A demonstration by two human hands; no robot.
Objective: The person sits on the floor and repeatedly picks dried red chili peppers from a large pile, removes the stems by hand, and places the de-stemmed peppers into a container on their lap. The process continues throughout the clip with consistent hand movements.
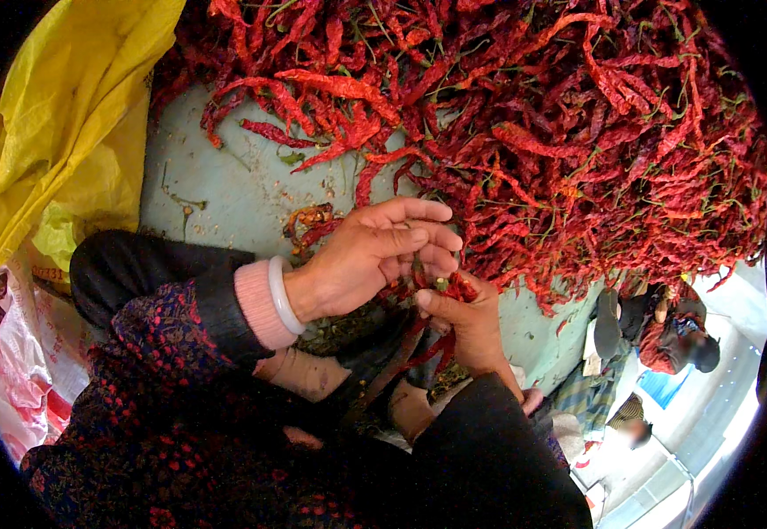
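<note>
My left hand (363, 258), with a pale bangle at the wrist, is palm up with loosely curled, parted fingers. It seems to grip nothing, though a stem is close by its lower fingers. Right beside it, my right hand (472, 321) holds several dried red chili peppers (441, 350) between thumb and fingers. Their stem ends point up toward my left hand and their bodies hang below. Part of the bunch is hidden by the fingers. A large heap of dried red chili peppers (555, 145) with green stems lies beyond both hands on a pale green surface (191, 165).
Yellow woven sacking (79, 119) hangs at the left, above a white and red plastic sack (32, 364). Loose stems (186, 205) and seeds lie on the surface. At the lower right, other people (674, 337) are in the distance.
</note>
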